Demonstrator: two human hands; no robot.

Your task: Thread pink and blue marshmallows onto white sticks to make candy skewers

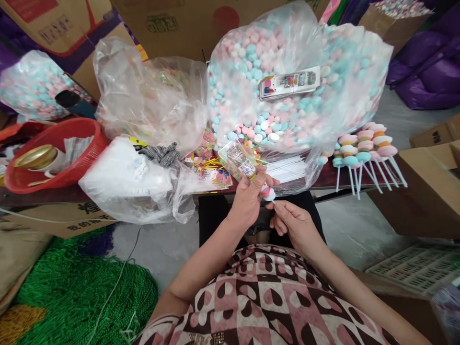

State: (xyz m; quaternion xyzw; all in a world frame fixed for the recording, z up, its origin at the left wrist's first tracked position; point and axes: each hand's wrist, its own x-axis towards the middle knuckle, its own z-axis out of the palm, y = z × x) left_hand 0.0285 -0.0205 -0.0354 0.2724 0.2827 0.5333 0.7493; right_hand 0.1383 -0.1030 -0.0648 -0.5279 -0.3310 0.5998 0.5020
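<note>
My left hand (248, 199) is closed round a clear printed wrapper sleeve (240, 160) with a candy skewer (268, 192) going into its lower end. My right hand (290, 221) pinches the thin white stick of that skewer just below the pink and blue candies. Both hands meet above my lap, in front of a dark table edge. A big clear bag of pink, blue and white round candies (287, 76) lies straight ahead. Several finished candy skewers (362, 148) lie at the table's right end, sticks hanging over the edge.
A red basket (89, 139) with a gold lid stands left. Crumpled clear plastic bags (143, 100) and a white bag (125, 179) sit between. Loose white sticks (287, 170) lie under the candy bag. Cardboard boxes (431, 187) stand right, green netting (72, 292) lower left.
</note>
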